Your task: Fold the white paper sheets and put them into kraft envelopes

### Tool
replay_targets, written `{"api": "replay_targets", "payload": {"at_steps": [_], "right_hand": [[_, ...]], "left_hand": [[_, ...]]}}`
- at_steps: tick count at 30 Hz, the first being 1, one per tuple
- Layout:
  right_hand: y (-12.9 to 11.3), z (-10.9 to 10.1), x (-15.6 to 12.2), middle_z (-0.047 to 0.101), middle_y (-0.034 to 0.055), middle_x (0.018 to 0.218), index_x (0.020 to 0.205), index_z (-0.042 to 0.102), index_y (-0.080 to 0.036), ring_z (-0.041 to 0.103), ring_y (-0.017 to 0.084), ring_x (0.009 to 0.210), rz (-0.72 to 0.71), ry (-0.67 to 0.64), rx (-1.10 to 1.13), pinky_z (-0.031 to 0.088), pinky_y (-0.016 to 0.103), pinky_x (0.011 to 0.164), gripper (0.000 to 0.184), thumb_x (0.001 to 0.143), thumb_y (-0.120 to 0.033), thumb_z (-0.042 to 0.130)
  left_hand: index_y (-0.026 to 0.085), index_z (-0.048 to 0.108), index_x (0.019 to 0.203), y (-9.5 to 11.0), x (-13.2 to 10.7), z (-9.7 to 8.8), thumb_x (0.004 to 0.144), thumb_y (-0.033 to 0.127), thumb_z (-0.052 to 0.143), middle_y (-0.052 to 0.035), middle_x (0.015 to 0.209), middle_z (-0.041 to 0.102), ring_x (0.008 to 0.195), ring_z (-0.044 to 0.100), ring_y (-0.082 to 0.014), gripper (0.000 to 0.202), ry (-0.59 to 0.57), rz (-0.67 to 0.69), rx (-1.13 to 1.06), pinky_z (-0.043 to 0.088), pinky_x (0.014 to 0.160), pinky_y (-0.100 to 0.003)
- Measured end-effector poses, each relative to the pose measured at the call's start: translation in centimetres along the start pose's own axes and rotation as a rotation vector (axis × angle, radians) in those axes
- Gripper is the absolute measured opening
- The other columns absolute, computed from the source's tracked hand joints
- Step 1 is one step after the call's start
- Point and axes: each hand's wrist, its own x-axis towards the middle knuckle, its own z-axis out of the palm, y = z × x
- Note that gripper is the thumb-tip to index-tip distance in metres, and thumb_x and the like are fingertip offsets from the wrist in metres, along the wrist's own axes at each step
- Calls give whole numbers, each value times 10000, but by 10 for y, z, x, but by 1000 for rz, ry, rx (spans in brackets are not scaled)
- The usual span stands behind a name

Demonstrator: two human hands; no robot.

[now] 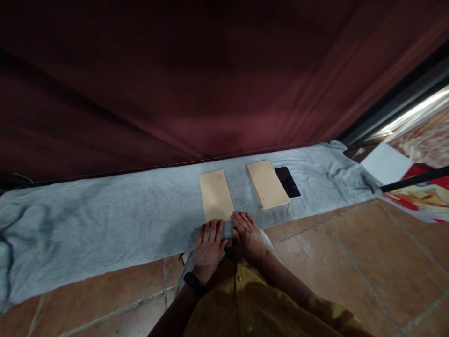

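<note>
A flat tan envelope lies on the grey cloth, its near end close to both of my hands. My left hand rests at the cloth's near edge by the envelope's lower left, palm down with fingers stretched forward. On the other side, my right hand lies palm down with its fingertips at the envelope's lower right corner. Neither hand grips anything. To the right sits a stack of tan envelopes, slightly turned. A dark-screened phone lies beside the stack, partly hidden under its edge.
The grey cloth covers a long narrow surface, wrinkled at both ends. A dark red curtain hangs behind it. Brown floor tiles run along the near side. At the far right are a white sheet and a colourful printed sheet.
</note>
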Motion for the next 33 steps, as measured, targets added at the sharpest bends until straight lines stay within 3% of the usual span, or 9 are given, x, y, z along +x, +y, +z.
{"api": "replay_targets", "payload": {"at_steps": [10,17,23,33], "right_hand": [[-24,14,13,476,148,1536,1514,428,-102,380,249,1456,-95,-23,28,301,481,1213,511,1051,-316,408],[-20,13,10,458,109,1556,1517,434,-139,374,245,1457,-67,-29,-13,276,477,1225,503,1037,-289,428],[-20,8,8,452,111,1561,1530,416,-149,382,250,1450,-27,-29,-21,274,479,1223,529,1012,-248,463],[-11,19,3,443,94,1569,1530,413,-138,392,255,1444,-13,10,-41,270,458,1228,543,1018,-309,471]], "left_hand": [[115,390,1531,6,1,3,924,238,469,-166,1547,467,1437,405,-318,625,-88,-27,48,267,1218,-509],[94,297,1566,3,-2,7,939,255,445,-170,1564,445,1459,383,-303,664,-80,-35,29,293,1206,-486],[40,338,1538,0,-4,5,960,321,462,-210,1546,453,1448,402,-311,655,-85,-30,32,310,1199,-464],[33,287,1557,-6,-11,8,982,366,445,-232,1530,465,1426,437,-338,683,15,-43,49,363,1165,-490]]}}
